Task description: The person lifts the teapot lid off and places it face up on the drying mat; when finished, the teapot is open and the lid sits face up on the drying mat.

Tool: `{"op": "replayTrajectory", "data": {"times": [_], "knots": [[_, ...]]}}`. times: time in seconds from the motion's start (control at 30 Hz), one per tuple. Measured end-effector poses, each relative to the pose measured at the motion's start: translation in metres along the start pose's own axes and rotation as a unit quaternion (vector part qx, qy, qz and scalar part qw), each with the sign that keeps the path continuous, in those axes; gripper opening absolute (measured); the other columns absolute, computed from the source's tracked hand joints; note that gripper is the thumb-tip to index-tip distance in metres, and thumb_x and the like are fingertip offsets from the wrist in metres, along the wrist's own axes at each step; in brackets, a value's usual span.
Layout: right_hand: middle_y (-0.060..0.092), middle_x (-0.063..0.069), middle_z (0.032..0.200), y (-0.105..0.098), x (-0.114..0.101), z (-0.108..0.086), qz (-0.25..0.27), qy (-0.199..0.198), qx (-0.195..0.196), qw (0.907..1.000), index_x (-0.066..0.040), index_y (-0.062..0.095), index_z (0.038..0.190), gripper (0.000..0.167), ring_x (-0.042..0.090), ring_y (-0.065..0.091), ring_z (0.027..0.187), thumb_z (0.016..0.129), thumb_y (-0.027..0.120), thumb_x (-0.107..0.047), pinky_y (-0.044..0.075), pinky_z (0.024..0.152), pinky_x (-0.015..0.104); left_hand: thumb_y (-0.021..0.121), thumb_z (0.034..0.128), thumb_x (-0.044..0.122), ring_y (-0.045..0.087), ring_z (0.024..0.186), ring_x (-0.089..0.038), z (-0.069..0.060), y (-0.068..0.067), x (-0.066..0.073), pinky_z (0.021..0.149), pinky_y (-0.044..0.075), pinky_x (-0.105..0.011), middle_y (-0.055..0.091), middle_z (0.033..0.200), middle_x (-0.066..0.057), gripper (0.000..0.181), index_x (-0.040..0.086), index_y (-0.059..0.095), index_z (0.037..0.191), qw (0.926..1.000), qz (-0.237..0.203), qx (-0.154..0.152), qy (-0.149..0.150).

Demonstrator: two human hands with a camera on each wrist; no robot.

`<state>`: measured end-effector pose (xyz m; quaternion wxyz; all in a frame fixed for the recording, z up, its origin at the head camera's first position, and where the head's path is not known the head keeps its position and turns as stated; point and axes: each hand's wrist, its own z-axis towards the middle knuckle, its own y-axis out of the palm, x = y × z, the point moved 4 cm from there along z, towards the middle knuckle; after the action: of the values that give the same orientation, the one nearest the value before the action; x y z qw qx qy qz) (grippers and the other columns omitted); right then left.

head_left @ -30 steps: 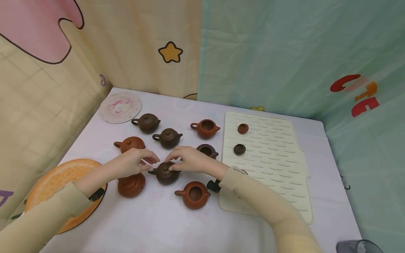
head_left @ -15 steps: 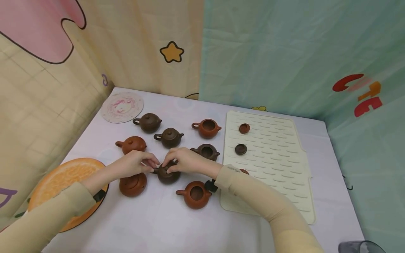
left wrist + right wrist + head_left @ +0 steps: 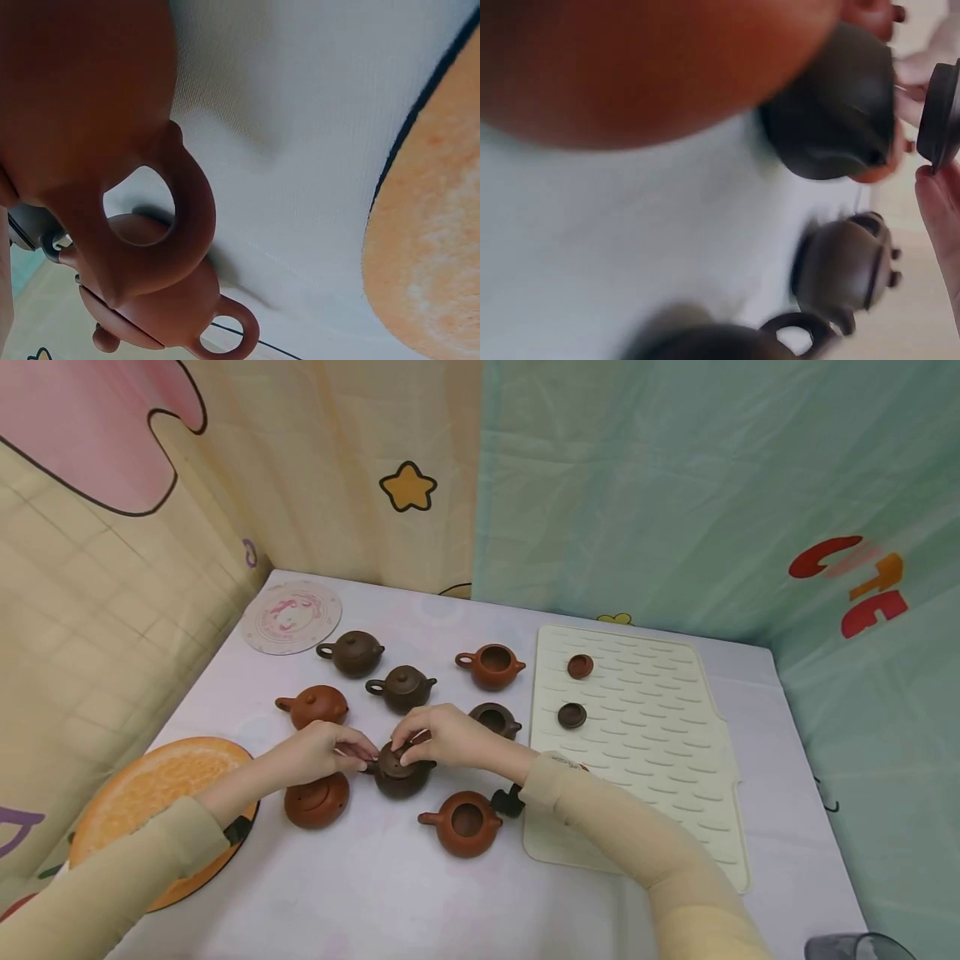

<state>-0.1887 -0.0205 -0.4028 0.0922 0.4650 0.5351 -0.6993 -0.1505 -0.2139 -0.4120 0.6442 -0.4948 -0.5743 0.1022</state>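
Observation:
My right hand [image 3: 446, 739] pinches the dark brown lid [image 3: 934, 112], which in the right wrist view is held apart from the dark brown teapot [image 3: 401, 781]. At that teapot's left side, my left hand [image 3: 326, 752] pinches its handle between thumb and fingers. Close by the left hand are a reddish-brown teapot with its lid on [image 3: 318, 802] and another like it [image 3: 315, 704]. Below the right wrist stands a lidless reddish teapot [image 3: 447, 839]. A lidless dark teapot [image 3: 512, 731] is partly hidden behind the right hand.
Two lidded dark teapots [image 3: 356, 653] stand farther back, with a lidless reddish teapot [image 3: 480, 675] to their right. Two loose lids [image 3: 572, 716] lie on the cream mat [image 3: 637, 793]. An orange round mat [image 3: 202, 760], a pink-printed disc [image 3: 300, 639] and a glass [image 3: 840, 947] lie around.
The right hand has closed its fingers on the lid of the dark teapot and lifted it slightly. The left fingers have come in to the teapot's handle.

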Motion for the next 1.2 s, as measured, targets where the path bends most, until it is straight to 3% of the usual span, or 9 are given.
{"op": "replayTrajectory", "data": {"times": [0.2, 0.33, 0.43, 0.77, 0.93, 1.0, 1.07, 1.13, 1.2], "knots": [[0.072, -0.001, 0.115, -0.043, 0.021, -0.035, 0.112, 0.086, 0.084, 0.9865, -0.015, 0.074, 0.104, 0.017, 0.012, 0.064, 0.107, 0.088, 0.075, -0.02, 0.052, 0.092, 0.031, 0.076, 0.0838, 0.006, 0.069, 0.086, -0.009, 0.0, 0.001, -0.001, 0.078, 0.055, -0.025, 0.075, 0.09, 0.005, 0.021, 0.013, 0.075, 0.104, 0.9999, 0.002, 0.005, -0.01], [0.068, -0.006, 0.119, -0.08, 0.055, -0.074, 0.228, 0.168, 0.173, 0.9433, -0.012, 0.07, 0.114, 0.023, 0.009, 0.063, 0.109, 0.092, 0.069, -0.021, 0.048, 0.101, 0.038, 0.076, 0.0837, 0.005, 0.068, 0.084, -0.006, 0.0, 0.001, -0.002, 0.077, 0.055, -0.023, 0.075, 0.089, 0.007, 0.024, 0.013, 0.074, 0.107, 0.9997, 0.003, 0.003, -0.025], [0.066, -0.007, 0.113, -0.105, 0.084, -0.107, 0.363, 0.196, 0.245, 0.8771, -0.009, 0.064, 0.115, 0.019, 0.005, 0.064, 0.104, 0.098, 0.061, -0.016, 0.046, 0.103, 0.032, 0.075, 0.0841, 0.004, 0.069, 0.084, -0.006, 0.0, 0.001, -0.002, 0.077, 0.055, -0.022, 0.075, 0.091, 0.005, 0.024, 0.013, 0.074, 0.106, 0.9997, -0.004, -0.002, -0.024], [0.053, 0.003, 0.123, -0.141, 0.162, -0.19, 0.698, 0.166, 0.366, 0.5926, -0.009, 0.061, 0.118, 0.021, 0.019, 0.057, 0.116, 0.101, 0.051, -0.005, 0.049, 0.1, 0.026, 0.076, 0.0849, 0.009, 0.068, 0.088, -0.006, -0.001, 0.002, -0.003, 0.08, 0.055, -0.025, 0.075, 0.094, 0.006, 0.022, 0.016, 0.075, 0.106, 0.9998, 0.005, 0.003, -0.022], [0.043, 0.005, 0.143, -0.142, 0.182, -0.198, 0.741, 0.172, 0.402, 0.5096, -0.02, 0.024, 0.152, 0.054, 0.019, 0.027, 0.148, 0.104, 0.042, -0.006, 0.043, 0.109, 0.033, 0.075, 0.0848, 0.008, 0.068, 0.088, -0.007, -0.002, 0.002, -0.001, 0.081, 0.055, -0.026, 0.076, 0.094, 0.006, 0.023, 0.015, 0.075, 0.106, 0.9997, 0.004, 0.005, -0.022], [0.027, 0.003, 0.156, -0.14, 0.186, -0.198, 0.739, 0.184, 0.402, 0.5084, -0.027, 0.009, 0.156, 0.06, 0.016, 0.017, 0.152, 0.106, 0.039, -0.015, 0.036, 0.114, 0.033, 0.075, 0.0847, 0.008, 0.068, 0.088, -0.007, -0.002, 0.002, -0.001, 0.081, 0.055, -0.027, 0.076, 0.094, 0.006, 0.023, 0.015, 0.075, 0.106, 0.9997, 0.004, 0.007, -0.022], [0.01, 0.004, 0.164, -0.139, 0.189, -0.196, 0.721, 0.205, 0.403, 0.5246, -0.032, 0.002, 0.157, 0.064, 0.018, 0.015, 0.152, 0.106, 0.039, -0.024, 0.03, 0.117, 0.032, 0.075, 0.0845, 0.007, 0.068, 0.088, -0.008, -0.003, 0.002, -0.001, 0.081, 0.056, -0.027, 0.076, 0.093, 0.005, 0.023, 0.015, 0.075, 0.106, 0.9997, 0.004, 0.008, -0.023], [-0.002, 0.006, 0.166, -0.136, 0.188, -0.195, 0.666, 0.247, 0.392, 0.5852, -0.031, -0.003, 0.158, 0.066, 0.022, 0.014, 0.153, 0.106, 0.037, -0.031, 0.03, 0.117, 0.029, 0.075, 0.0844, 0.007, 0.069, 0.088, -0.009, -0.003, 0.002, -0.001, 0.08, 0.056, -0.028, 0.076, 0.093, 0.005, 0.023, 0.015, 0.075, 0.106, 0.9997, 0.006, 0.009, -0.022], [-0.007, 0.008, 0.166, -0.134, 0.188, -0.194, 0.573, 0.299, 0.375, 0.6649, -0.023, -0.005, 0.159, 0.066, 0.026, 0.016, 0.152, 0.106, 0.034, -0.033, 0.037, 0.112, 0.026, 0.075, 0.0844, 0.006, 0.069, 0.088, -0.011, -0.003, 0.002, -0.001, 0.08, 0.057, -0.028, 0.075, 0.093, 0.005, 0.023, 0.014, 0.075, 0.106, 0.9997, 0.007, 0.01, -0.022]]}}
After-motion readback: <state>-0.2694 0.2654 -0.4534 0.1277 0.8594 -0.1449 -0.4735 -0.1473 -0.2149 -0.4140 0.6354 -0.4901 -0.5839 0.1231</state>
